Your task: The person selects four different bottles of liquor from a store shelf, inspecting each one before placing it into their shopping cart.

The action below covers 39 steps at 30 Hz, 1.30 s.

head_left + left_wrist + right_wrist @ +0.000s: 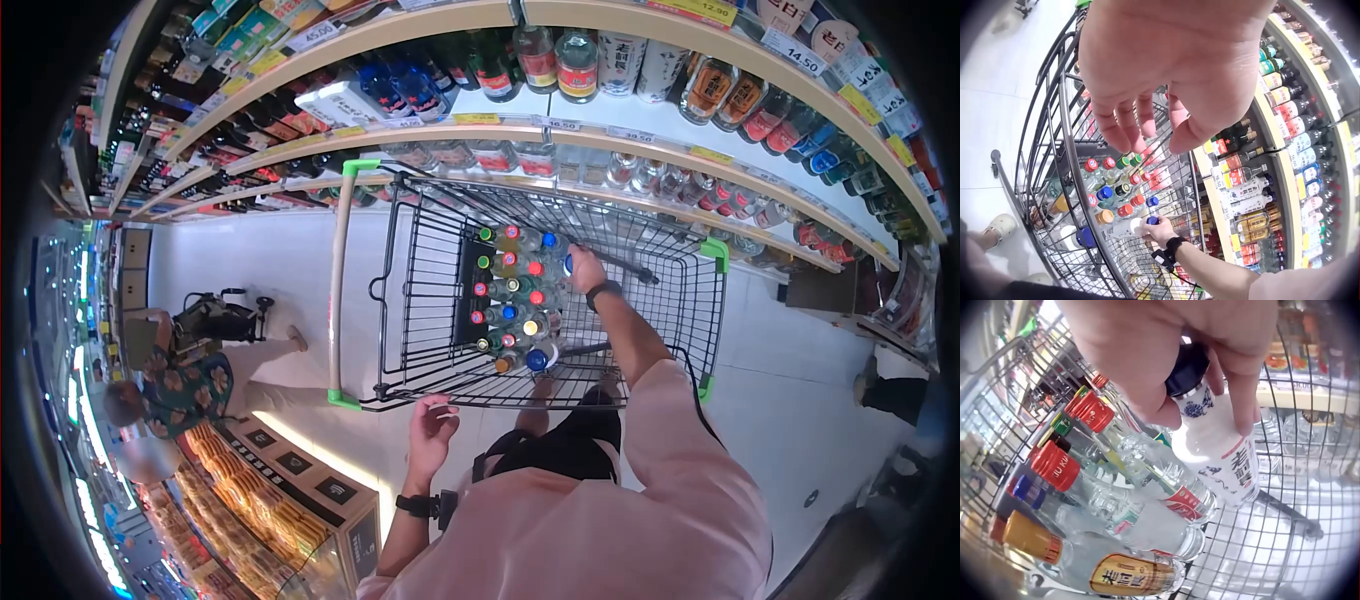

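My right hand [584, 268] reaches into a black wire shopping cart [420, 300] and grips the neck of a white porcelain bottle [1219, 453] with a dark blue cap [1186, 370]. Beneath it lie several clear glass bottles [1147, 487] with red, green, blue and gold caps, packed in rows [512, 300]. The same hand shows on the bottle in the left wrist view [1159, 232]. My left hand [432, 432] hangs open near the cart's near edge, fingers relaxed and holding nothing [1166, 69].
Curved shelves of liquor bottles [640, 70] with yellow price tags run behind the cart. The cart's handle [340, 290] has green ends. A person in a floral top [180, 385] crouches by another cart at left. A snack display [260, 500] stands near my left side.
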Tool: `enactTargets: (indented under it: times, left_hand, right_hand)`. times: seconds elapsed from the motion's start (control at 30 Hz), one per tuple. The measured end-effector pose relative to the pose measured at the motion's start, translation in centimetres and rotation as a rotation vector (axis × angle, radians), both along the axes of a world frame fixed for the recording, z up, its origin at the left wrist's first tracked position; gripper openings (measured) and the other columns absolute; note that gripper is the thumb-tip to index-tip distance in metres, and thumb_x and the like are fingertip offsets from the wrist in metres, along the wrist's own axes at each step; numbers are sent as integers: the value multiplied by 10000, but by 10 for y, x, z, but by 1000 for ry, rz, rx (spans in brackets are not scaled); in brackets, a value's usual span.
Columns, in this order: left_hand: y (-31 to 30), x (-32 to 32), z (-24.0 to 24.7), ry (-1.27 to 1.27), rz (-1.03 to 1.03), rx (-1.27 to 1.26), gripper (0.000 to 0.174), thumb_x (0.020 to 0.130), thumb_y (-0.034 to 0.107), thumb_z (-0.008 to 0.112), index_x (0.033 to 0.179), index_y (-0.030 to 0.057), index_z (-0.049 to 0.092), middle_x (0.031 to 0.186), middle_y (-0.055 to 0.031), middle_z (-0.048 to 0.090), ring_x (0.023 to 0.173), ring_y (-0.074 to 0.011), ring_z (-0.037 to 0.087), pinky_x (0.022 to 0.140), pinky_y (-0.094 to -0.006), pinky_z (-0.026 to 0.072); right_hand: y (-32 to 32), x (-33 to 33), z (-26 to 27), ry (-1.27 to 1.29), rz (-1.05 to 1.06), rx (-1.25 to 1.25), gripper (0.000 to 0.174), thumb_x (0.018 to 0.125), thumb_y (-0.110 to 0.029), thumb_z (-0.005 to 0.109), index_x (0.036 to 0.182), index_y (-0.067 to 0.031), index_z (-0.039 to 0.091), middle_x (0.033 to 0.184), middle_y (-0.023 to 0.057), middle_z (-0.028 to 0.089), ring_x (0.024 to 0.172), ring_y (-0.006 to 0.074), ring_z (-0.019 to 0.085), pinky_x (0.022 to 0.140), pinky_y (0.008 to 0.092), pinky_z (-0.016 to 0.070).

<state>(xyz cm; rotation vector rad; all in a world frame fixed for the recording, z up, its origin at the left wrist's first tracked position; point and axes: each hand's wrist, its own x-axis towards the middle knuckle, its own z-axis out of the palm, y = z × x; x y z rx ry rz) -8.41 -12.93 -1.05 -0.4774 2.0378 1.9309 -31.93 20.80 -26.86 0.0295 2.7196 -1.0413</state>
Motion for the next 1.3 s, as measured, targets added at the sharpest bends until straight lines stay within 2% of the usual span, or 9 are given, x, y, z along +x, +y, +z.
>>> enactTargets:
  times: [0.33, 0.43, 0.53, 0.63, 0.77, 0.83, 0.9, 1.13, 1.3]
  left_hand:
    - [-4, -1, 0, 8, -37, -48, 357, 863, -118, 594, 1161, 68, 534, 1177, -49, 574, 1024, -132, 591, 824, -266, 511]
    - [-7, -5, 1, 32, -51, -21, 357, 863, -113, 599, 1164, 65, 532, 1172, -46, 573, 1022, -128, 592, 826, -271, 514]
    - [-8, -11, 3, 42, -59, -41, 345, 863, -113, 606, 1154, 59, 535, 1158, -49, 575, 1003, -131, 601, 828, -273, 513]
    - [-10, -20, 3, 66, -75, -76, 262, 889, -82, 602, 1109, 53, 559, 1077, -33, 599, 942, -115, 601, 822, -261, 500]
    - [-23, -37, -2, 116, -113, -49, 101, 945, 15, 599, 1038, 55, 596, 918, 18, 612, 842, -73, 568, 774, -231, 477]
    - [-24, -43, -3, 113, -138, -70, 110, 931, 3, 612, 1027, 54, 597, 938, 14, 613, 860, -80, 566, 788, -233, 467]
    - [-25, -57, -9, 99, -172, -63, 106, 925, 7, 621, 1018, 50, 594, 929, 11, 615, 851, -82, 570, 792, -236, 466]
    - [-10, -79, -33, 97, -386, 34, 107, 931, 44, 636, 1033, 51, 603, 910, 13, 629, 818, -73, 595, 746, -240, 487]
    - [-4, -79, -16, 106, -758, -427, 259, 845, 137, 721, 1052, 35, 605, 967, -142, 673, 876, -259, 676, 798, -345, 530]
  right_hand:
    - [-1, -4, 11, -65, 81, 15, 461, 746, 26, 667, 1160, -151, 569, 1220, 202, 553, 1134, 421, 572, 933, 460, 487]
    - [-3, -1, 20, -61, 29, 12, 547, 745, 33, 661, 1241, -167, 544, 1285, 206, 531, 1161, 435, 559, 960, 465, 483]
    - [7, 3, 27, -145, 3, -12, 707, 713, -83, 809, 1333, -168, 480, 1446, 231, 440, 1267, 426, 501, 1027, 445, 464]
    - [23, 20, 40, -124, -173, 29, 620, 737, -100, 762, 1301, -112, 505, 1360, 245, 523, 1232, 411, 536, 1010, 446, 475]
    - [71, 67, 48, -51, -150, -76, 500, 731, -93, 664, 1215, -33, 558, 1019, 246, 676, 1055, 408, 638, 925, 448, 505]
    - [84, 100, 74, -108, -233, -111, 503, 709, -112, 691, 1193, -22, 586, 1123, 220, 667, 961, 356, 673, 895, 410, 518]
    - [96, 130, 84, -80, -252, -83, 484, 719, -131, 692, 1176, -11, 585, 1159, 240, 647, 1117, 384, 609, 966, 400, 486]
    - [104, 208, 152, -140, -440, -91, 292, 776, -95, 599, 1056, -46, 667, 910, 168, 695, 867, 299, 673, 790, 382, 531]
    - [113, 253, 160, -197, -494, 194, 358, 729, -140, 674, 1080, -65, 680, 1050, 194, 666, 1016, 348, 634, 912, 428, 507]
